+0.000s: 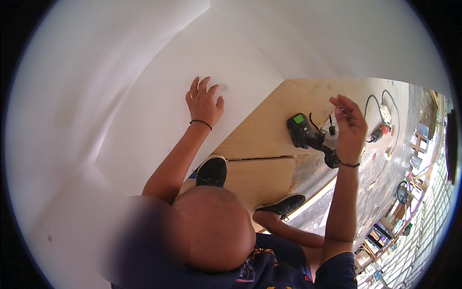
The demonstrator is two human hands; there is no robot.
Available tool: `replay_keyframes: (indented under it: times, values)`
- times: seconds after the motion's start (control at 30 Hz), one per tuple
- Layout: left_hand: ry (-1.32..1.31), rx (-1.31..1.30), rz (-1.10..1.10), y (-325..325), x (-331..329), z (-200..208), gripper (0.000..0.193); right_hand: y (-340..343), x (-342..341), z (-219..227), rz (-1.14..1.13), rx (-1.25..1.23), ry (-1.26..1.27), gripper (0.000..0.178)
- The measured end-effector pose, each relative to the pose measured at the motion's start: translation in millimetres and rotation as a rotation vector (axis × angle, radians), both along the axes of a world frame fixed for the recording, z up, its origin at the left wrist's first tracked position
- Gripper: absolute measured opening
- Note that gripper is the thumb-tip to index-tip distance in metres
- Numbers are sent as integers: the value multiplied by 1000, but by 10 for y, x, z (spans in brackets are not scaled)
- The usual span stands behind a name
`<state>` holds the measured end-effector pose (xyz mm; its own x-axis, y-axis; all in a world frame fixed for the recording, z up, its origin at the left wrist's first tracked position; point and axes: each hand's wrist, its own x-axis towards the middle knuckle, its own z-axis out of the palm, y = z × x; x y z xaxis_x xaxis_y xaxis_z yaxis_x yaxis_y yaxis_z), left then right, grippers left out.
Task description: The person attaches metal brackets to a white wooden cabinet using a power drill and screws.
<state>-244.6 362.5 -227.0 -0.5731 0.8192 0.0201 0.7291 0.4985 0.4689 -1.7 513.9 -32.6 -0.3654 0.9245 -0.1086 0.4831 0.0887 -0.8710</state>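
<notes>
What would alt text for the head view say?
Seen from above, a person's left hand presses flat on a white panel, while the right hand is raised above a cordless drill lying on a plywood floor.

plywood floor (260,135) | black shoes (212,171) | power strip (385,113) | orange tool (378,133)

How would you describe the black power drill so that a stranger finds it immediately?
Start at the bare plywood floor beside the large white board. The black cordless power drill lies there, under the raised right hand. Only it has a bright green patch on its battery.
</notes>
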Motion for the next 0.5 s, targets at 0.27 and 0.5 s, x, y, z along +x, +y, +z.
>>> replay_keyframes:
  times: [0.27,0.5]
  values:
    - [107,145,-89,132,-53,-453,7,324,493,-27,-101,34,144,45]
    - [-1053,417,186,240,184,109,23,533,492,-168,59,-191,-114,37]
